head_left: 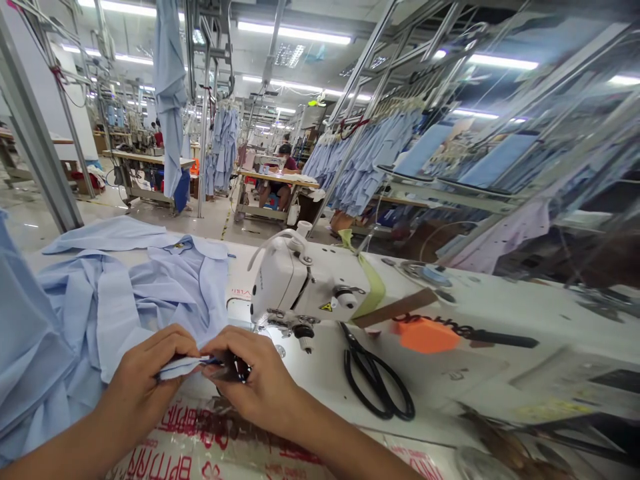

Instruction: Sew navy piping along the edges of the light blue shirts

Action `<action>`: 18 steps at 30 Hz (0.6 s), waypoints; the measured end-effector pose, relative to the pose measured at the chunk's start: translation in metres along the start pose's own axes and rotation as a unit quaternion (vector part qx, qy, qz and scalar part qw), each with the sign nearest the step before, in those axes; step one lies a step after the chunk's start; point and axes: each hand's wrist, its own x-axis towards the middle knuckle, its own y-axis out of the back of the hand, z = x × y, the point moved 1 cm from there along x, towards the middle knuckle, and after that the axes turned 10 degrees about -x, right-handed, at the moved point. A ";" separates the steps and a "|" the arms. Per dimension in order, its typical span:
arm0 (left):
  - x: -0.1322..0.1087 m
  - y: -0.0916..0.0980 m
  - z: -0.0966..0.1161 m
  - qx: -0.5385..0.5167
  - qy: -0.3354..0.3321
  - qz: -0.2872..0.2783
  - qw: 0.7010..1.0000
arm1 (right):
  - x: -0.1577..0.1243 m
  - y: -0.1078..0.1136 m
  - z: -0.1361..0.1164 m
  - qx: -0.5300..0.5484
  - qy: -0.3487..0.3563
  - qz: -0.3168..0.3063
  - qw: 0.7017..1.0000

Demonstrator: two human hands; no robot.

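My left hand (150, 373) is closed, pinching a folded edge of a light blue shirt (185, 287). The rest of that cloth spreads in loose folds over the left side of the table. Close against it, my right hand (260, 373) is closed around a small dark metal tool (233, 368) that looks like thread snips, its tip at the pinched edge. Fingers cover most of the tool. Just beyond my hands stands a white sewing machine (285, 287), its needle area right of the cloth.
Black-handled scissors (375, 380) rest against the machine's bed on the right. An orange patch (429, 335) is on the machine's arm. Red-printed clear plastic (180, 433) covers the front edge. Hanging blue shirts (385, 147) and a seated person (285, 160) are farther back.
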 end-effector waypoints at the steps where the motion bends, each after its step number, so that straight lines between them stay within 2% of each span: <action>1: 0.000 -0.001 -0.001 0.003 0.014 -0.005 1.000 | 0.000 -0.001 0.000 -0.001 0.005 0.000 1.000; 8: 0.000 -0.003 -0.005 0.002 0.053 -0.014 0.998 | -0.003 -0.003 0.002 -0.030 0.019 0.016 0.999; 18: 0.002 0.001 0.001 0.004 0.027 -0.023 0.999 | -0.003 -0.005 0.001 -0.028 0.023 0.028 0.999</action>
